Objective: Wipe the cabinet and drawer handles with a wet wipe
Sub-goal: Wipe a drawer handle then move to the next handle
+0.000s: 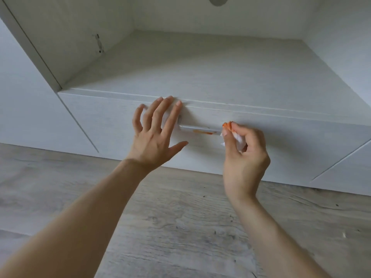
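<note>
Right hand (pixel 244 155) pinches stained wipe (pixel 236 138) beside smeared handle (pixel 197 130).

White cabinet (pixel 200 77) directly on grey wood-look floor (pixel 180 227).

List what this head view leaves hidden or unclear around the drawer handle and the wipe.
- Drawer handle: left end hidden behind the left hand; right end behind the right hand.
- Wet wipe: mostly bunched inside the right hand's fingers, so its soiling cannot be judged.
- Orange smear: substance cannot be told.
- Grey oval: cut off by the top edge.
</note>
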Demonstrator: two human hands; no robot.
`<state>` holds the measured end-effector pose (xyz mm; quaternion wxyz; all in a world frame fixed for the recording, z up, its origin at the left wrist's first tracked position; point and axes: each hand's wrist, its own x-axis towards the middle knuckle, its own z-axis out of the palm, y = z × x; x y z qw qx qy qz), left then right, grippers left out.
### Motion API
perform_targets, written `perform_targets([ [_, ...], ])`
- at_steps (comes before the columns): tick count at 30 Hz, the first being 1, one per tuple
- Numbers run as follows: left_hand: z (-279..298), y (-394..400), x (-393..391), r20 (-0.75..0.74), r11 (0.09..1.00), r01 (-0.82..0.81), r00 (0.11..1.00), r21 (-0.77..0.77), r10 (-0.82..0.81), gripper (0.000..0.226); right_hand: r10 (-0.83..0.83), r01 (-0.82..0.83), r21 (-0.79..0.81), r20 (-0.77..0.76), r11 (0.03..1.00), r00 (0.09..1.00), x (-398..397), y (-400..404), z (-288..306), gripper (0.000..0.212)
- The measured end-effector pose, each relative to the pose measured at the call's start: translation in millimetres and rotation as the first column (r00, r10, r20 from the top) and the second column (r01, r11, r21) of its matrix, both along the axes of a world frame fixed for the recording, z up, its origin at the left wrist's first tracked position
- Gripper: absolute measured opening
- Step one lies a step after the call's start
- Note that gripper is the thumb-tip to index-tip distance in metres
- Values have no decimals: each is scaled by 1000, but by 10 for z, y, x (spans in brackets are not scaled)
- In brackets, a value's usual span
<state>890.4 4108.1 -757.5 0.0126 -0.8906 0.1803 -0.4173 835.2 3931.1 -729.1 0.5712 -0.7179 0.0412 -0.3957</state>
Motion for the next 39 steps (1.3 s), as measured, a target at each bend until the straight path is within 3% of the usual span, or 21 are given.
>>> perform_targets([
  [2, -67, -45, 73, 61, 998, 14, 998, -61, -10, 88, -30, 31, -53, 17, 998, 999, 31, -30, -26, 11],
  [7, -195, -108, 184, 157, 990, 44, 987, -137, -22, 91, -108, 108, 3, -36, 994, 994, -35, -16, -147, 15],
  [11, -240, -132, 254, 204, 983, 73, 978, -171, -37, 87, -122, 121, 185, -7, 975, 993, -45, -8, -136, 14],
  [15, -252, -131, 280, 205, 977, 96, 977, -188, -57, 87, -78, 76, 65, 19, 995, 997, 11, 54, -84, 25],
  [24, -243, -121, 266, 191, 980, 81, 980, -180, -46, 87, -63, 64, -36, 20, 997, 998, 30, -27, -120, 17],
  [27, -238, -93, 257, 188, 982, 82, 981, -168, -50, 86, -55, 60, -181, 30, 982, 998, 8, -65, -99, 15],
  [31, -225, -20, 266, 188, 989, 86, 980, -124, -62, 88, -104, 109, -194, 38, 975, 994, 18, -56, -60, 12],
  [36, -214, 24, 259, 189, 993, 81, 980, -91, -63, 86, -131, 140, -358, 49, 923, 990, 18, 95, -1, 9],
  [39, -208, 38, 253, 185, 993, 84, 980, -85, -67, 83, -132, 139, -347, 45, 927, 990, 17, 110, 13, 8],
])
